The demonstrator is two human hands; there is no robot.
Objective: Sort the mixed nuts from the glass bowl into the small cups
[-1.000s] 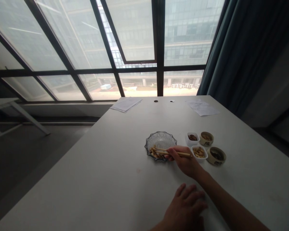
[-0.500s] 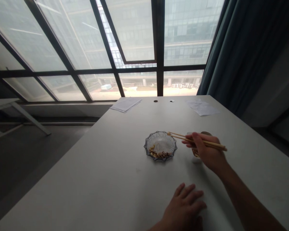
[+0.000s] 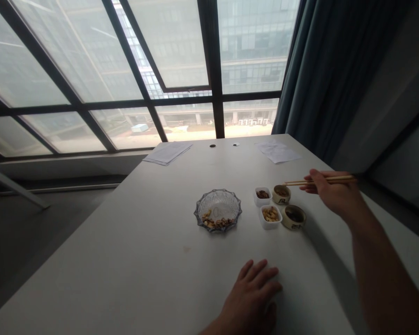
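Observation:
My right hand (image 3: 330, 190) holds a pair of wooden chopsticks (image 3: 300, 182) up at the right, their tips above the back small round bowl (image 3: 282, 199). Whether anything is between the tips is too small to tell. A second round bowl (image 3: 293, 227), beige with a dark mark, stands nearer me. Left of these are two square white tubs: the back tub (image 3: 261, 202) has dark brown bits, the front tub (image 3: 270, 225) yellowish pieces. Further left, a scalloped glass bowl (image 3: 197, 216) contains yellowish and brown bits along its near side. My left hand (image 3: 249, 298) lies on the table, fingers spread, holding nothing.
The white table (image 3: 132, 260) reaches toward the windows. Stacked papers (image 3: 168, 152) lie at its far left corner and a loose sheet (image 3: 278, 151) at the far right. Two cable holes sit between them. A dark curtain (image 3: 321, 83) hangs at the right.
My right hand with the chopsticks has moved right and up, from the glass bowl to above the back round bowl, uncovering the tubs and round bowls. The view has turned slightly right.

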